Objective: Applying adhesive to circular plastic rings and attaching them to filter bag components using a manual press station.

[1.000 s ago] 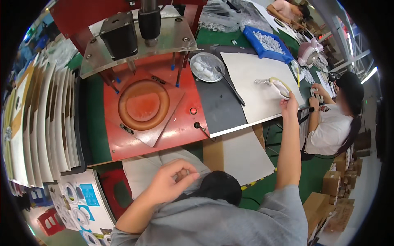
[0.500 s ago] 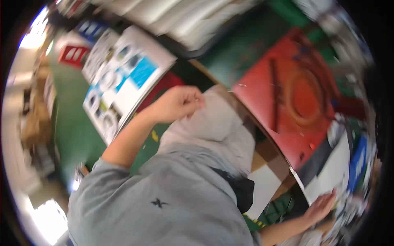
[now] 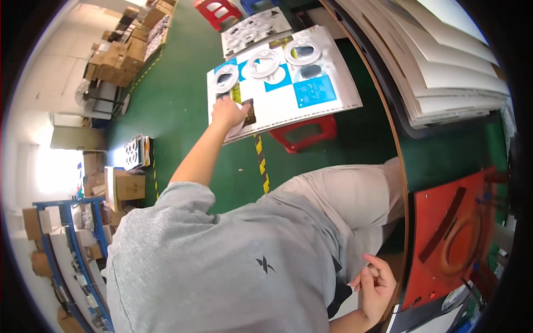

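Observation:
My left hand [image 3: 226, 113] reaches out to the near left corner of a white-and-blue printed sheet [image 3: 277, 115]. Its fingers are closed on a white ring [image 3: 237, 130] there, which the hand partly covers. More white rings, such as a middle one [image 3: 263, 64] and a far right one [image 3: 303, 51], lie on the same sheet. At the lower right, beside the bench edge, my right hand [image 3: 378, 286] hangs with loosely bent fingers apart and nothing seen in it.
A red stool [image 3: 305, 135] stands under the printed sheet. To the right, the green bench [image 3: 436, 155] carries a stack of white sheets [image 3: 444, 61] and a red plate [image 3: 444, 238] with a round ring. Boxes [image 3: 119, 55] and a blue rack [image 3: 69, 233] are at the left.
The view has swung left toward the printed sheet. My left hand has gone from above my lap to the ring at its corner; my right hand has come back from the right bench to my side.

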